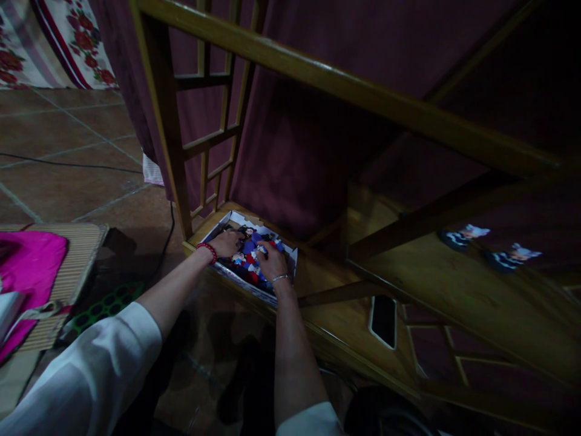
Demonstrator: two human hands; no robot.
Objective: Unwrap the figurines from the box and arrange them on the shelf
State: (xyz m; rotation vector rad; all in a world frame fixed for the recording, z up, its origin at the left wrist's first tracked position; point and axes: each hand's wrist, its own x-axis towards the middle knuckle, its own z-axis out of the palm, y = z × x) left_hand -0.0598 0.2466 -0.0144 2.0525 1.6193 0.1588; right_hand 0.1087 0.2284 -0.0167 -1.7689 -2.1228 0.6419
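A shallow white cardboard box [294, 266] sits on the lower wooden shelf, filled with a jumble of small figurines [249, 245] in blue, red, white and black. My left hand [227, 243], with a red bead bracelet at the wrist, reaches over the box's left side, its fingers stretched among dark pieces. Toward the right side of the box, my right hand [273, 263] touches the pile with fingers bent and somewhat apart; a thin silver bracelet circles that wrist. The fingertips of both hands are partly hidden among the pieces.
A wooden rail [318, 66] crosses above the box, and a lattice side [206, 142] rises at its left. A phone [383, 321] lies farther right on the lower shelf. Two figurines on dark round bases [458, 239] stand on the raised shelf. A pink cloth [39, 260] lies at left.
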